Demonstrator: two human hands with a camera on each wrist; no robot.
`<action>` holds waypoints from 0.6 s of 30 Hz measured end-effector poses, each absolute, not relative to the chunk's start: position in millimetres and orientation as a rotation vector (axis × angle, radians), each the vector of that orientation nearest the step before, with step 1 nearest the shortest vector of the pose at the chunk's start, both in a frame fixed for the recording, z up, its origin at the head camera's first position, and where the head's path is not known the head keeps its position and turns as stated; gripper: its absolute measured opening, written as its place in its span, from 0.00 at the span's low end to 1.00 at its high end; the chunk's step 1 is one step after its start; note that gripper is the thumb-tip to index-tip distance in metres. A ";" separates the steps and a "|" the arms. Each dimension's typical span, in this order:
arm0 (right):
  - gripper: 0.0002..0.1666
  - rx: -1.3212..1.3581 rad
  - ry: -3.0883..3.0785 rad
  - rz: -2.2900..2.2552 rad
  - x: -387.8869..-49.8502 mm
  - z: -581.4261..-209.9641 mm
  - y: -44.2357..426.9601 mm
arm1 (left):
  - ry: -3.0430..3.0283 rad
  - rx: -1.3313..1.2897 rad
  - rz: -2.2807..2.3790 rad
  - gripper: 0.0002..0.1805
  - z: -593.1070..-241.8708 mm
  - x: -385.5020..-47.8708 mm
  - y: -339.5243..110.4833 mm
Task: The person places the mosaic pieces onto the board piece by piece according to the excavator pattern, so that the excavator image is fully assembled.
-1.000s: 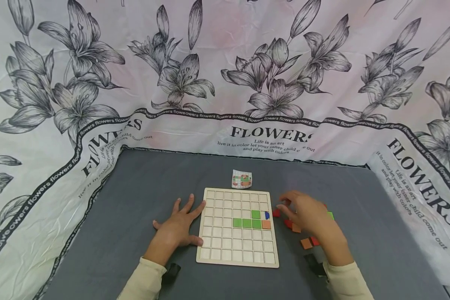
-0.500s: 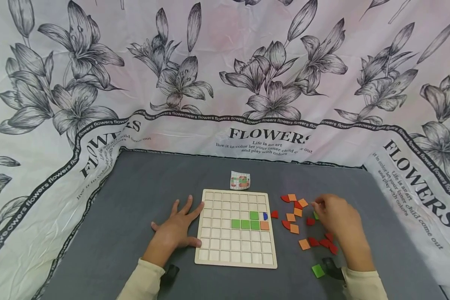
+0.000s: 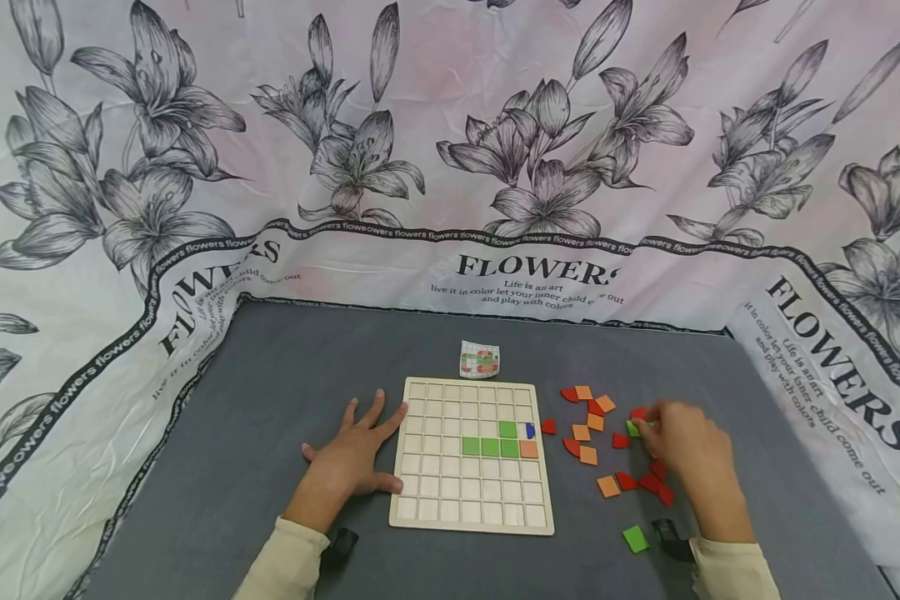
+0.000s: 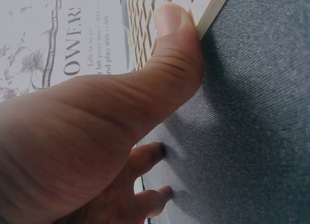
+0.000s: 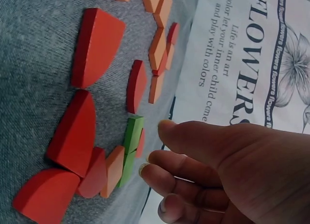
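My left hand lies with fingers spread at the left edge of the wooden grid board. In the left wrist view the thumb of this hand rests on the board's rim. Green squares, an orange square and a blue-marked cell stand at the board's right side. Over the far right pieces, my right hand has its fingertips beside a green piece. The right wrist view shows this hand with bent fingers, thumb apart, and nothing visibly held, close to two green pieces.
Loose orange squares and red rounded pieces lie scattered right of the board. One green square lies nearer the front. A small patterned card is behind the board. Flower-printed cloth surrounds the grey surface.
From beside the board, my right hand has moved right to the far pieces, uncovering several orange and red ones. Lately it shifted slightly further right. My left hand has stayed at the board.
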State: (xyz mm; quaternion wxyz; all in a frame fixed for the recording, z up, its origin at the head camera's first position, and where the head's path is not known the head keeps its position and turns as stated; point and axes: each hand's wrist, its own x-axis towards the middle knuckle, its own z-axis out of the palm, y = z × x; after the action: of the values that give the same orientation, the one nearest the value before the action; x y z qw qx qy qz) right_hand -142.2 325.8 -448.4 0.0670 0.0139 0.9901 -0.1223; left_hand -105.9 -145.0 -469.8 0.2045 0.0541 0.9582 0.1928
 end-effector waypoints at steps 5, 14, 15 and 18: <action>0.21 0.035 2.968 -0.359 -145.0 -452.3 328.6 | 2.672 0.149 0.543 0.63 -469.1 -106.2 -144.5; 0.16 0.025 2.965 -0.342 -148.8 -460.8 323.5 | 2.673 0.143 0.552 0.62 -467.6 -104.7 -144.8; 0.16 0.017 2.971 -0.338 -148.9 -461.5 322.7 | 2.675 0.147 0.553 0.62 -467.4 -104.5 -145.0; 0.16 -0.026 2.979 -0.343 -149.7 -463.2 320.2 | 2.679 0.157 0.559 0.62 -467.0 -104.2 -145.4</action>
State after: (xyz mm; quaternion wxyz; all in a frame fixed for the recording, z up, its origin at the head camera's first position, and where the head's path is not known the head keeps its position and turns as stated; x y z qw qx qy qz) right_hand -149.7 320.2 -463.2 0.0715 -0.0086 0.9908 -0.1142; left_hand -104.2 -145.4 -467.0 0.1986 0.0563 0.9578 0.1999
